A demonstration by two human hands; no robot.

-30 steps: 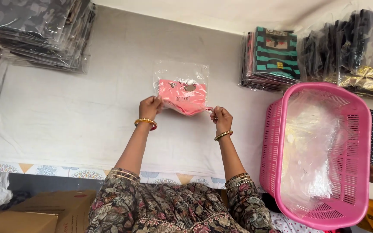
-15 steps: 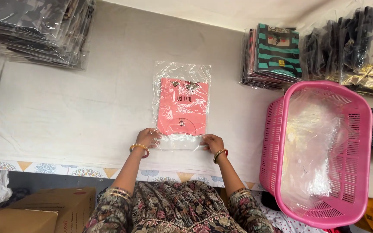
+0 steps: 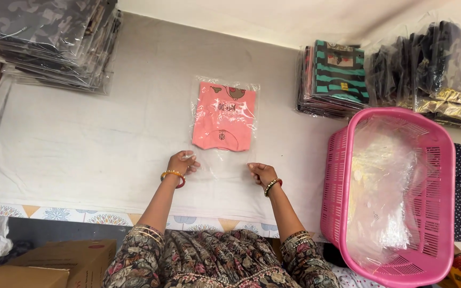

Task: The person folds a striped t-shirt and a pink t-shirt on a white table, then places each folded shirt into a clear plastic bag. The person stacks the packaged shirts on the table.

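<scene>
White cloth covered the table [image 3: 81,144], and a folded pink garment in a clear plastic bag [image 3: 223,116] lay flat near its middle.

Both hands rested at the bag's near, open end, below the pink cloth: the left hand [image 3: 183,162] had its fingers closed in a pinch on the left corner of the plastic, and the right hand [image 3: 261,173] was curled on the right corner, though I could not tell whether it actually gripped the film. Gold and red bangles circled both wrists. Stacks of bagged dark garments [image 3: 49,42] sat at the far left corner, a pile of striped teal ones [image 3: 337,74] at the far right, and a pink plastic basket [image 3: 438,160] holding loose clear bags stood just beside the right arm. Cardboard boxes [image 3: 54,264] sat on the floor at the left.
</scene>
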